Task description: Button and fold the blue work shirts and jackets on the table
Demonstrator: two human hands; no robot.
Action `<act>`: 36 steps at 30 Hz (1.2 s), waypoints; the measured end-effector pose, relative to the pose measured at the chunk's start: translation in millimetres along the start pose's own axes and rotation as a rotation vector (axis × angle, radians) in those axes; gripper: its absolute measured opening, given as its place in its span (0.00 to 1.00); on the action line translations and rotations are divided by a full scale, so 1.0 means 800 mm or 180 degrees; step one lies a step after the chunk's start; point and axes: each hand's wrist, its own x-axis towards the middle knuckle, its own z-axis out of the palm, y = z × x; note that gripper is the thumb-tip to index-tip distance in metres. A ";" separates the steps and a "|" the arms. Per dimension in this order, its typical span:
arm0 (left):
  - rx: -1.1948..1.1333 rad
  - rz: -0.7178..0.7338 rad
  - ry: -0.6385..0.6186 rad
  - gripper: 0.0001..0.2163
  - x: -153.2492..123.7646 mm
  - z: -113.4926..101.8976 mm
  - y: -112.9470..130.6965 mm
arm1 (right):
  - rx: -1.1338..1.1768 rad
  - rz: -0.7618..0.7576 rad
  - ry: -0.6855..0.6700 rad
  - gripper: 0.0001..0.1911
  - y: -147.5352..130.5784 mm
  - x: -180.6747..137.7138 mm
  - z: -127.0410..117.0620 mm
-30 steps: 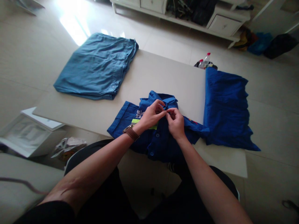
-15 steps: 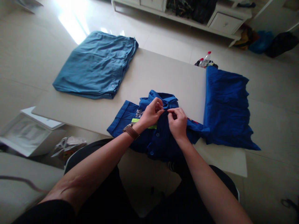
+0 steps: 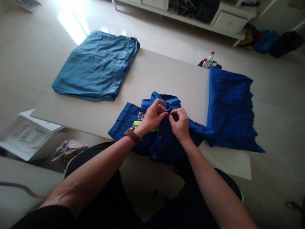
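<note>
A dark blue work shirt (image 3: 164,143) with a yellow stripe and white lettering lies at the near edge of the pale table (image 3: 164,79), its lower part hanging off toward me. My left hand (image 3: 152,116), with a brown watch at the wrist, pinches the shirt front just below the collar. My right hand (image 3: 179,124) pinches the same spot from the other side, fingertips touching the left hand's. Both hands are closed on the cloth at the top of the button row.
A folded grey-blue garment (image 3: 97,66) lies on the table's far left corner. Another dark blue garment (image 3: 228,108) drapes over the right edge. Bottles (image 3: 209,60) stand on the floor beyond. A white box (image 3: 28,133) sits at lower left, a low cabinet (image 3: 228,22) at the back.
The two hands have drawn slightly closer together at the collar, fingers shifting on the cloth. Nothing else has moved.
</note>
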 end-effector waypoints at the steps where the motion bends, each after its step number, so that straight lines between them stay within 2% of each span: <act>1: 0.0013 -0.0074 0.0070 0.14 0.000 0.000 0.000 | -0.0079 -0.0057 0.0025 0.02 0.000 -0.001 0.001; 4: 0.0296 -0.0418 0.0151 0.09 -0.001 -0.003 0.002 | -0.0264 -0.0156 0.0086 0.03 0.000 -0.005 0.004; 7: 0.0567 -0.0595 -0.0101 0.12 -0.003 -0.006 0.007 | -0.0310 -0.0246 0.0122 0.03 0.001 -0.008 0.006; 11: 0.0333 -0.0738 -0.0281 0.12 -0.005 -0.008 0.009 | -0.0324 -0.0338 0.0094 0.03 0.001 -0.009 0.009; 16: 0.0155 -0.0764 -0.0199 0.09 -0.005 -0.004 0.002 | -0.0250 -0.0199 0.0115 0.03 -0.002 -0.007 0.008; 22: 0.0521 -0.0353 -0.0293 0.06 -0.005 0.000 0.001 | 0.0274 0.0458 0.0181 0.07 0.002 -0.002 0.008; 26: 0.0905 -0.0348 -0.0340 0.01 -0.007 0.000 0.002 | 0.1008 0.1249 0.0146 0.12 0.017 -0.002 0.017; 29: 0.1212 -0.0516 -0.0289 0.05 -0.012 0.001 0.001 | 0.1475 0.1927 0.0274 0.18 0.027 -0.004 0.023; 31: 0.1442 -0.0553 -0.0351 0.09 -0.015 0.001 0.001 | 0.1401 0.2120 0.0141 0.22 0.029 -0.003 0.021; 34: 0.1847 -0.0396 -0.0486 0.08 -0.013 -0.008 0.001 | 0.0670 0.1674 -0.0204 0.19 0.031 0.003 0.008; 36: 0.2287 -0.0303 -0.0230 0.07 -0.007 -0.022 0.002 | 0.0032 0.1194 -0.0180 0.14 0.038 0.008 -0.004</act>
